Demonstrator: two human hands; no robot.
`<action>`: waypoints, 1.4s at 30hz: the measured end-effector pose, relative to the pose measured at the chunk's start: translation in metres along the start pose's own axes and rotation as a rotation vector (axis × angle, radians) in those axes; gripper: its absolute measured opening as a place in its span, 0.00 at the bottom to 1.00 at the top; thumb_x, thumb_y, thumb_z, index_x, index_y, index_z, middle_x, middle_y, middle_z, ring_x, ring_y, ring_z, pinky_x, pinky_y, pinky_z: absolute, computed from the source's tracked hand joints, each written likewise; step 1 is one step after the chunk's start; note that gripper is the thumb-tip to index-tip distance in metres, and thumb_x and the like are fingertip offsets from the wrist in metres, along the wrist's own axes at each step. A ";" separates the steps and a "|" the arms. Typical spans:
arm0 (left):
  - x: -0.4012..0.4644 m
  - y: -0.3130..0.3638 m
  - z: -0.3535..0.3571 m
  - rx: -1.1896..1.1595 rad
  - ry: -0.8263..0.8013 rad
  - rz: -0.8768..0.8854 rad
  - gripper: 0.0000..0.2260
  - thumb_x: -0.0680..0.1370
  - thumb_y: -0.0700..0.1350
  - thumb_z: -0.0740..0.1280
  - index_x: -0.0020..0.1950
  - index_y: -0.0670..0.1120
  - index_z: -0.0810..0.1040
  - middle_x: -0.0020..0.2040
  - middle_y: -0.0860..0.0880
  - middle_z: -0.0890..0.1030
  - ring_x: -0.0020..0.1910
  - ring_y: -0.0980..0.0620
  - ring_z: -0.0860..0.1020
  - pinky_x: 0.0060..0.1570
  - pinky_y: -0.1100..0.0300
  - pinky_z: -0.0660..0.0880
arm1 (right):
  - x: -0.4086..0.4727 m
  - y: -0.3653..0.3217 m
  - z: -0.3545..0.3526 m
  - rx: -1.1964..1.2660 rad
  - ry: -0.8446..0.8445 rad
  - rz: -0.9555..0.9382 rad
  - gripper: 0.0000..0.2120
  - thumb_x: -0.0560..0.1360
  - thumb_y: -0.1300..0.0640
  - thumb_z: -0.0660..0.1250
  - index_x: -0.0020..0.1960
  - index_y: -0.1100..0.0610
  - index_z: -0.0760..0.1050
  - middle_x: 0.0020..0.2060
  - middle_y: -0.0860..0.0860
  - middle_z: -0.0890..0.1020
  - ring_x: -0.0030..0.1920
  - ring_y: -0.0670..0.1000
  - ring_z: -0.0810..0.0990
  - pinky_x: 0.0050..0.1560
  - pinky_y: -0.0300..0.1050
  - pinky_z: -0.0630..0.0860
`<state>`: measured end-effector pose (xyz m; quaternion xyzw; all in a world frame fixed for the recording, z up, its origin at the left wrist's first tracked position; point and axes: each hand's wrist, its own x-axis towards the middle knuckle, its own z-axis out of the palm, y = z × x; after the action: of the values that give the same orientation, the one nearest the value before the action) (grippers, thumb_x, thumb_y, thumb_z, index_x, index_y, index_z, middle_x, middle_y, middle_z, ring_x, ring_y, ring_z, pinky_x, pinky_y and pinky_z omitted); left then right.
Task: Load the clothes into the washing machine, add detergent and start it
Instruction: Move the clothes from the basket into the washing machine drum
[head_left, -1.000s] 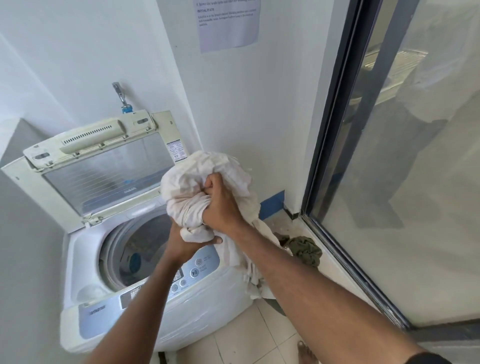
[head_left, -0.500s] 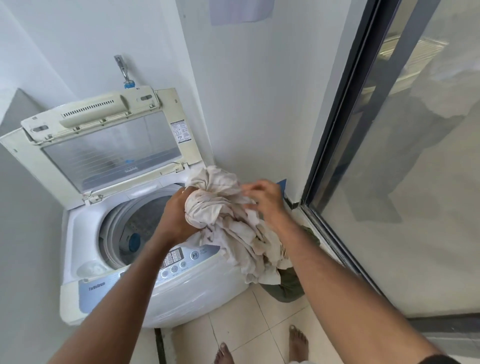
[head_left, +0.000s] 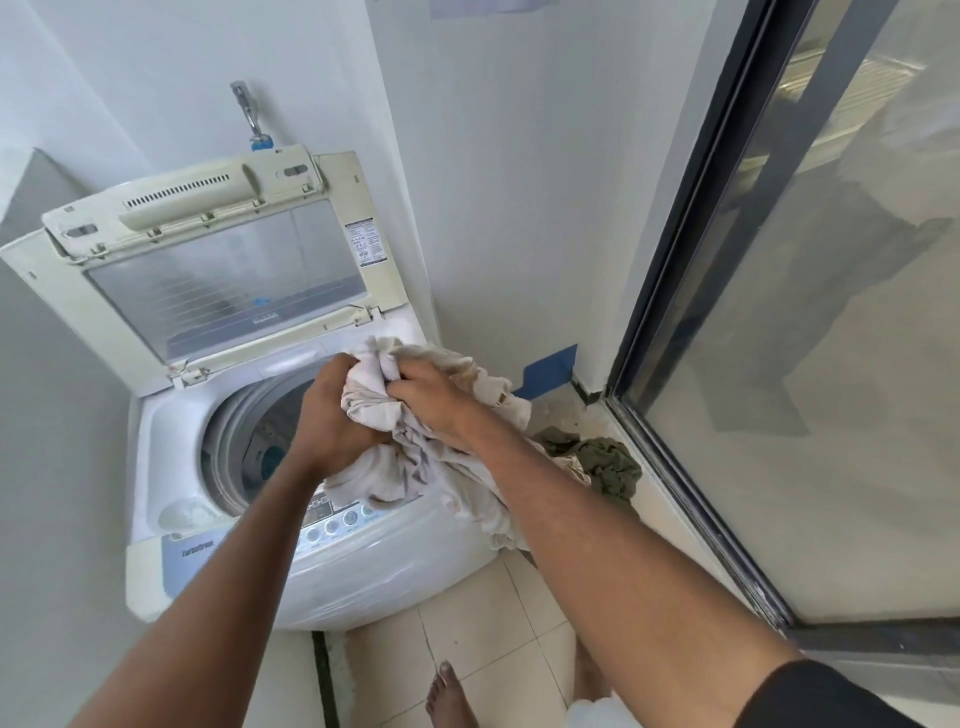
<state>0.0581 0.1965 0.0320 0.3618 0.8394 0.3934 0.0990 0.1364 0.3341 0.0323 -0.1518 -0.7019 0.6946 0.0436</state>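
Washing machine (head_left: 218, 525) at left, lid (head_left: 218, 280) propped up, drum (head_left: 244, 441) exposed. Your left hand (head_left: 332, 415) grips the bunched white cloth (head_left: 415, 457) over the drum's right rim; your right hand (head_left: 431, 395) clutches its top. Cloth trails over the control panel (head_left: 337, 519). Olive garment (head_left: 608, 462) on the floor, right.

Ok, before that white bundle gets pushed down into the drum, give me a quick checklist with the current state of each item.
1. Lid raised, clear of the opening: ok.
2. Drum has room: ok, mostly bare wall shows.
3. Left hand and right hand both grip the white cloth: ok.
4. Cloth all over the opening: not ok, its tail hangs over the control panel and down the machine's right side.
5. All clothes gathered: not ok, a green garment lies on the floor.
6. Detergent at hand: cannot tell.
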 end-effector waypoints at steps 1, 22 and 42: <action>-0.001 -0.002 -0.001 0.002 0.026 -0.008 0.24 0.57 0.60 0.73 0.48 0.55 0.71 0.45 0.56 0.79 0.42 0.61 0.77 0.38 0.63 0.71 | -0.010 0.009 -0.006 0.129 -0.005 -0.005 0.16 0.79 0.68 0.64 0.65 0.64 0.77 0.59 0.59 0.83 0.63 0.59 0.80 0.67 0.57 0.75; -0.029 -0.009 -0.038 0.206 -0.209 0.022 0.60 0.57 0.48 0.85 0.81 0.49 0.54 0.74 0.46 0.71 0.71 0.52 0.71 0.68 0.50 0.69 | -0.024 0.000 0.022 -0.428 0.665 -0.383 0.22 0.71 0.68 0.67 0.61 0.52 0.83 0.49 0.53 0.86 0.48 0.52 0.81 0.46 0.45 0.77; 0.006 0.073 -0.095 -0.184 0.092 0.312 0.27 0.64 0.48 0.77 0.61 0.42 0.78 0.57 0.43 0.82 0.55 0.56 0.79 0.57 0.62 0.75 | -0.053 0.045 -0.106 -0.275 0.214 0.351 0.49 0.67 0.59 0.81 0.78 0.50 0.55 0.74 0.55 0.66 0.70 0.55 0.68 0.67 0.54 0.71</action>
<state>0.0499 0.1764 0.1499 0.4584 0.7372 0.4954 0.0310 0.2227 0.4206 -0.0007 -0.3488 -0.7441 0.5692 -0.0248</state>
